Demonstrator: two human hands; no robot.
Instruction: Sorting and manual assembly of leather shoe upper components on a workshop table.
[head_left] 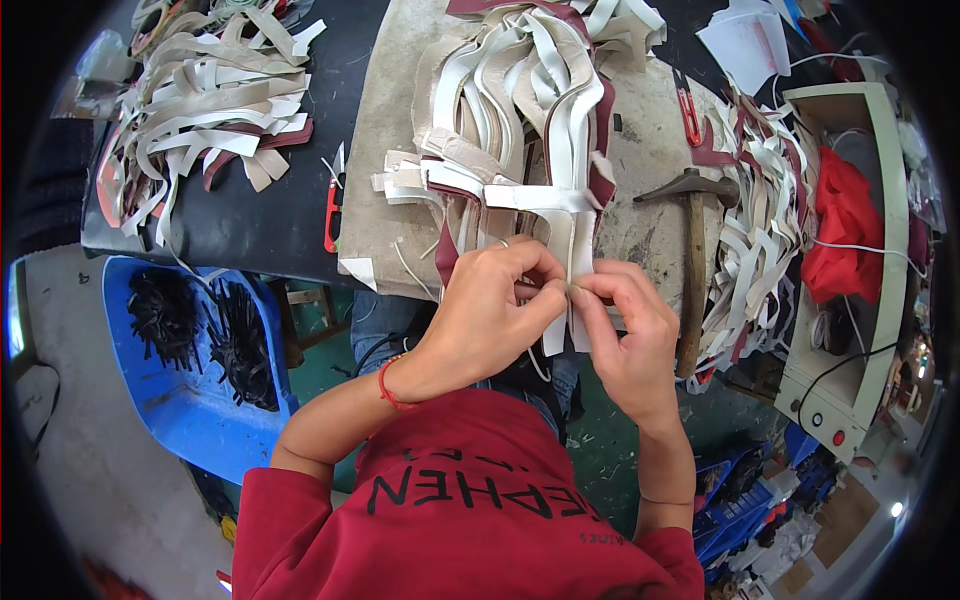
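A bundle of white, beige and maroon leather straps [520, 90] lies on a pale work board [385, 120] in front of me. Two white strap ends [583, 240] hang from it over the board's near edge. My left hand [500, 315] pinches one of these ends between thumb and fingers. Close against it, my right hand [632, 335] holds the neighbouring strap end, also in a pinch. The fingertips of both hands nearly meet, and they hide the exact spot they hold. A T-shaped cross strap [535, 197] lies just beyond my fingers.
To the right are a hammer [696, 240], a red cutter [687, 112], another strap pile [755, 230] and a pale machine [860, 400] with red cloth [845, 230]. Left are red-handled snips [333, 212], more straps [220, 100] and a blue chair [190, 425] bearing black strip bundles.
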